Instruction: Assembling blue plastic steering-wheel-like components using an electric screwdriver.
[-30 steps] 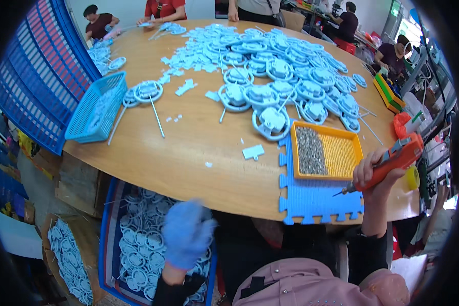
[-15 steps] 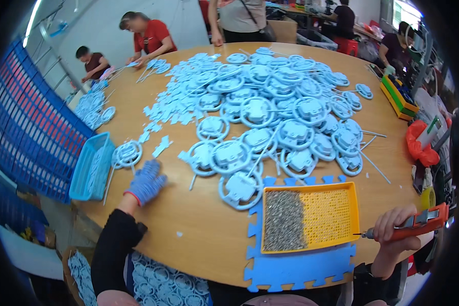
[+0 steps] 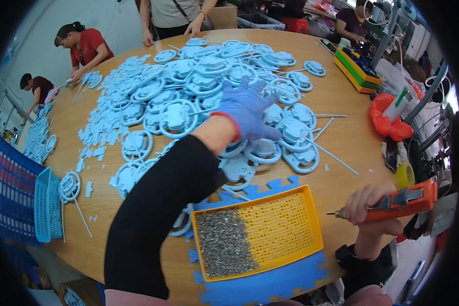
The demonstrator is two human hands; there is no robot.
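My left hand (image 3: 247, 109), in a blue-purple knitted glove, reaches across the table with fingers spread. It is over a heap of light blue plastic ring-shaped parts (image 3: 178, 116), several with thin rods; whether it touches one I cannot tell. My right hand (image 3: 370, 201), bare, is closed around an orange electric screwdriver (image 3: 418, 198), its thin bit pointing left. Left of the bit is a yellow tray (image 3: 315, 219) with a dimpled floor. Small metal screws (image 3: 222, 245) fill its left part. The tray rests on a blue foam mat (image 3: 270, 288). My left forearm hides some of the parts.
A light blue basket (image 3: 47, 204) and a large blue crate (image 3: 10, 178) stand at the left. Small flat blue pieces (image 3: 99, 125) lie left of the heap. At the right are a red plastic bag (image 3: 387, 122) and yellow-green bins (image 3: 357, 74). Other people work around the table.
My left hand has moved from the table's left side up and right onto the heap. The right hand still holds the screwdriver. The view has shifted to the right.
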